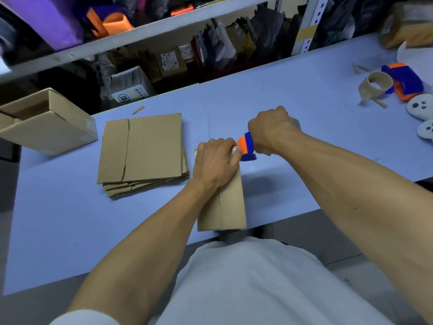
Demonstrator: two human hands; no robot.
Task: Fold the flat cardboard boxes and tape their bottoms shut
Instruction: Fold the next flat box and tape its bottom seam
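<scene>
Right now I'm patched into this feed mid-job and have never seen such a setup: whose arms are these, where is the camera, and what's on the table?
No machine: one head-worn camera looks down at a person's bare arms. The left hand presses on a folded cardboard box at the blue table's near edge. The right hand grips a blue-and-orange tape dispenser at the box's far end. A stack of flat boxes lies left, a finished box beyond it, a spare dispenser far right.
</scene>
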